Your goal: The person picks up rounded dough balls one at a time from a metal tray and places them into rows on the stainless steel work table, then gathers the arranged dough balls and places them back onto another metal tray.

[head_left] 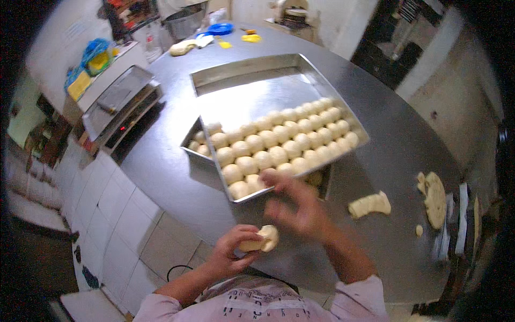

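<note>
My left hand (236,249) is closed round a piece of pale dough (267,238) near the table's front edge. My right hand (295,206) is blurred at the near edge of a metal tray (308,72), its fingertips over the front row of dough balls; whether they hold anything I cannot tell. Rows of round dough balls (268,137) fill the tray's nearer part. A second tray (194,151) with dough balls lies partly beneath it. On the right lie a thick dough strip (370,205), a flattened dough piece (433,201) and a small dough bit (419,231).
The steel table (399,153) has a curved edge. A scale (120,102) stands at the left beside a white tiled surface (112,209). At the back are a blue bowl (220,29), yellow scrapers (250,38) and dough (183,47). Metal blades or bars (460,220) are at the far right.
</note>
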`<state>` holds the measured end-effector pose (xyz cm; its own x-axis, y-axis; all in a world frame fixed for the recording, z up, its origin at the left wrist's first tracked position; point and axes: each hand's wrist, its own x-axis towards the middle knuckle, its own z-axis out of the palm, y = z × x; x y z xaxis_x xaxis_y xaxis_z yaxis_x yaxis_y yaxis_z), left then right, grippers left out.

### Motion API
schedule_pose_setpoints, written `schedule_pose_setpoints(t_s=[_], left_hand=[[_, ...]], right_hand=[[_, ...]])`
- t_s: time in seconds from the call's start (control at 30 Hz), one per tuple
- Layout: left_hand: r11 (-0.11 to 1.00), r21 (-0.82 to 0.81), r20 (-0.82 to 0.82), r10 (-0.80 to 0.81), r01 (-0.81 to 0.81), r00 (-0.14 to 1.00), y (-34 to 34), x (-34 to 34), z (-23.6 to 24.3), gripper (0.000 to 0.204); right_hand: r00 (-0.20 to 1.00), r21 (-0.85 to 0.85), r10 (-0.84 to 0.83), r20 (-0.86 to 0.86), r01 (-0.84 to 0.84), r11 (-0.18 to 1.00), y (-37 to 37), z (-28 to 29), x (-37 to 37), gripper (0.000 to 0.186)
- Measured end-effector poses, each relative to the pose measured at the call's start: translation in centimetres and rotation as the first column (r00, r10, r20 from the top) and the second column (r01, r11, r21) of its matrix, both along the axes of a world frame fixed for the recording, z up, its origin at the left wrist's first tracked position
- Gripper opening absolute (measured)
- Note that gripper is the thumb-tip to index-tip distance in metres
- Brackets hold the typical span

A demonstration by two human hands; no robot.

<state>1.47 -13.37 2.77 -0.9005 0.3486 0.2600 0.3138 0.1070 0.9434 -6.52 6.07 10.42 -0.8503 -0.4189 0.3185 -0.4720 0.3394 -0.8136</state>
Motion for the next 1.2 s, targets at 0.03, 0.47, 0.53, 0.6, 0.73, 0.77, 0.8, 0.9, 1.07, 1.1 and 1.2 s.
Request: schedule_pose_setpoints(t_s=[0.03,0.47,0.53,0.6,0.73,0.77,0.8,0.9,1.07,1.1,1.2], left_hand=[[0.993,0.028,-0.040,-0.110,0.111,0.993,2.1,-0.7,0.9,0.038],[0.976,0.042,0.552,-0.201,0.213,0.809,13.3,-2.0,-1.4,0.017],[0.941,0.070,0.585,-0.306,0.330,0.751,16.3,-0.8,-1.0,0.019],[0.938,0.063,0.625,-0.303,0.340,0.720,18.8,0.6,-0.8,0.027],[0.954,-0.048,0.416,-0.249,0.295,0.875,16.1,-1.8,-2.9,0.031],[0.965,-0.040,0.447,-0.214,0.259,0.868,15.2,-2.3,-2.7,0.029],[0.974,-0.044,0.490,-0.174,0.224,0.854,14.4,-2.2,-2.6,0.028],[0.954,-0.088,0.602,-0.178,0.286,0.778,16.8,-0.1,-1.4,0.027],[0.901,-0.057,0.424,-0.368,0.430,0.828,15.1,-0.3,-3.4,0.028],[0.928,-0.036,0.454,-0.315,0.370,0.834,14.5,-1.2,-3.2,0.026],[0.959,0.081,0.597,-0.265,0.272,0.758,14.5,-1.0,-1.2,0.017]], right_hand=[[0.999,-0.064,0.012,0.041,-0.009,0.998,1.5,-1.9,3.2,0.033],[0.432,0.731,-0.833,-0.345,0.681,0.050,24.1,-12.2,25.4,0.042],[0.211,0.584,-0.875,-0.436,0.806,-0.096,27.7,-13.4,21.6,0.040],[0.176,0.470,-0.911,-0.374,0.882,-0.022,26.6,-15.4,20.6,0.032],[0.502,0.370,-0.856,-0.120,0.823,0.431,23.6,-15.5,23.5,0.020],[0.546,0.358,-0.837,-0.043,0.790,0.497,24.2,-15.2,25.5,0.019],[0.371,0.445,-0.873,-0.315,0.871,0.210,26.0,-15.5,25.5,0.017],[0.030,0.372,-0.865,-0.500,0.910,-0.183,32.3,-15.2,21.5,0.019],[0.338,0.261,-0.901,-0.270,0.927,0.270,26.2,-15.9,20.5,0.017],[0.416,0.240,-0.882,-0.222,0.900,0.364,26.3,-15.8,22.6,0.017],[0.020,0.413,-0.859,-0.512,0.882,-0.226,32.9,-15.4,22.0,0.013]])
